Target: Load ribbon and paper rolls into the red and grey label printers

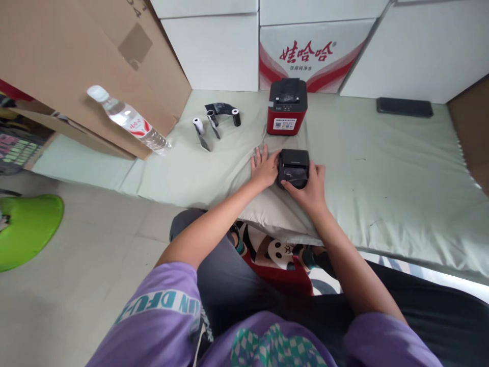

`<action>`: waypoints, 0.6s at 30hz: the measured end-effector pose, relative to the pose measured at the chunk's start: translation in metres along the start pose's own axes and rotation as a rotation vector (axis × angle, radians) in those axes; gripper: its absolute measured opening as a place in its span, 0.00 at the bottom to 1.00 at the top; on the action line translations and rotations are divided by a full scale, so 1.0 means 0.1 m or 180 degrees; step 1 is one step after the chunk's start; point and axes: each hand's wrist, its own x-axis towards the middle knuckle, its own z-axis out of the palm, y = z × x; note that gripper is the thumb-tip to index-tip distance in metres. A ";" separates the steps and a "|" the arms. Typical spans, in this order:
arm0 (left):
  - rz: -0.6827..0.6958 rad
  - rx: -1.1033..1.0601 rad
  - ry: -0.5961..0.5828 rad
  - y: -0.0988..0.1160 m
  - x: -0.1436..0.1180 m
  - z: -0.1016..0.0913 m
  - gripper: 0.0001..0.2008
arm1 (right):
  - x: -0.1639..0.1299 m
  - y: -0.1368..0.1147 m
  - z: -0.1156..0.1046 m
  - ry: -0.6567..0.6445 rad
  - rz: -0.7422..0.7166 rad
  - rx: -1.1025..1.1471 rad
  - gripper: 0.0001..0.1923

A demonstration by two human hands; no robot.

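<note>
Black boxy plastic printer (293, 167) looks rigid, light, smooth-sided; left hand (263, 168) lies open against its left side, right hand (311, 186) grips its front corner, on pale green cloth (382, 168).

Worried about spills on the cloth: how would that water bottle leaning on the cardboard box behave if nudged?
The water bottle leans tilted against the cardboard box, so a nudge would likely slide it down. It is round and would probably roll on the cloth. Its cap looks closed, so a spill seems unlikely.

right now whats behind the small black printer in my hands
Directly behind the small black printer stands a red and black printer on the pale cloth; its back is hidden.
</note>
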 end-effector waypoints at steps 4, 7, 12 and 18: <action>0.0063 0.0025 0.0065 0.00 -0.01 0.02 0.26 | 0.02 0.02 0.01 0.0101 0.0011 0.0043 0.52; 0.0118 -0.0034 0.0185 0.01 -0.04 0.05 0.26 | 0.03 0.02 0.04 0.0160 0.0032 0.0015 0.53; 0.0390 -0.0757 0.0695 -0.04 -0.05 0.10 0.23 | -0.04 0.02 -0.01 0.0108 0.0163 0.0048 0.61; 0.1451 -0.1751 0.0643 -0.20 0.07 0.12 0.33 | -0.30 0.19 -0.51 -0.0877 0.0123 0.0408 0.56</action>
